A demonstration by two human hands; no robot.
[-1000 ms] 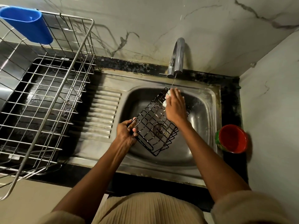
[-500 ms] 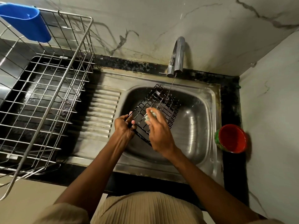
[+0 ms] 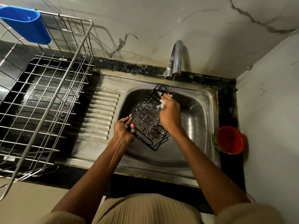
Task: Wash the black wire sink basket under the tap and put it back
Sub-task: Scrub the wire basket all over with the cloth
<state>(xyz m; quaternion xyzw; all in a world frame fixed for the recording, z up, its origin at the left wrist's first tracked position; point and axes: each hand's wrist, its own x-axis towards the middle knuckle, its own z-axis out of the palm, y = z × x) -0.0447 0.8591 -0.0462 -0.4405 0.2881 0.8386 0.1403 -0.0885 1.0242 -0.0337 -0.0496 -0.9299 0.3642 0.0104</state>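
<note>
The black wire sink basket (image 3: 146,118) is held tilted over the steel sink (image 3: 201,131), its far end under the tap (image 3: 175,59). A thin stream of water runs from the tap onto it. My left hand (image 3: 123,129) grips the basket's near left edge. My right hand (image 3: 169,113) presses a small white soapy scrubber (image 3: 163,101) against the basket's upper part. The sink drain shows through the wires.
A large metal dish rack (image 3: 48,88) stands on the left counter with a blue plastic holder (image 3: 25,24) hung on its back corner. A red and green cup (image 3: 229,140) sits on the black counter right of the sink. Marble walls close in behind and right.
My right hand slid from the basket's near end back up to its far end by the water stream. The basket has tilted back toward the tap. My left hand keeps its grip.
</note>
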